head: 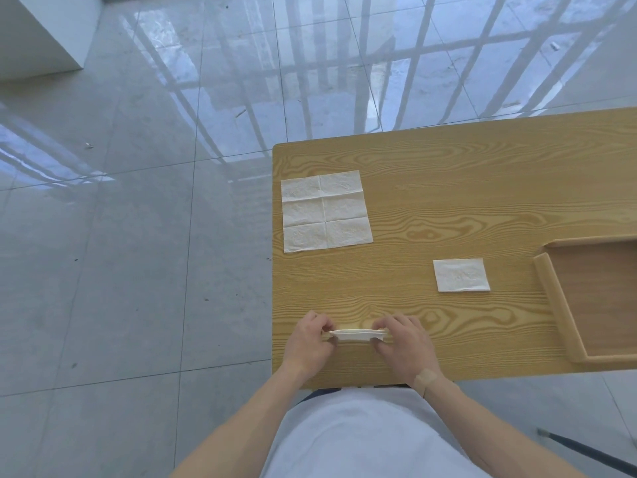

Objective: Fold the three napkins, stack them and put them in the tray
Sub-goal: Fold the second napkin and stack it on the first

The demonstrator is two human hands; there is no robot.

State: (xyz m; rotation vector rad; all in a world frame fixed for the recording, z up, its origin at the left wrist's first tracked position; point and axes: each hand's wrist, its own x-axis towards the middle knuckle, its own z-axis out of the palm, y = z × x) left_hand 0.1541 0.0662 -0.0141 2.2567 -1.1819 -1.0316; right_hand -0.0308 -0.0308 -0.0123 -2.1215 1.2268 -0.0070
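Left hand [309,343] and right hand [403,341] each pinch an end of the half-folded napkin [356,334], near the table's [448,188] front edge, likely to line up its edges mid-fold. Folded napkin [461,275] waits just left of the wooden tray [551,291]; flat creased napkin [325,211] lies far left. Thin soft embossed paper.

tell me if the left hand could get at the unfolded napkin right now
Probably not at once: the left hand and right hand both pinch a folded napkin. The table up to the unfolded napkin looks bare.
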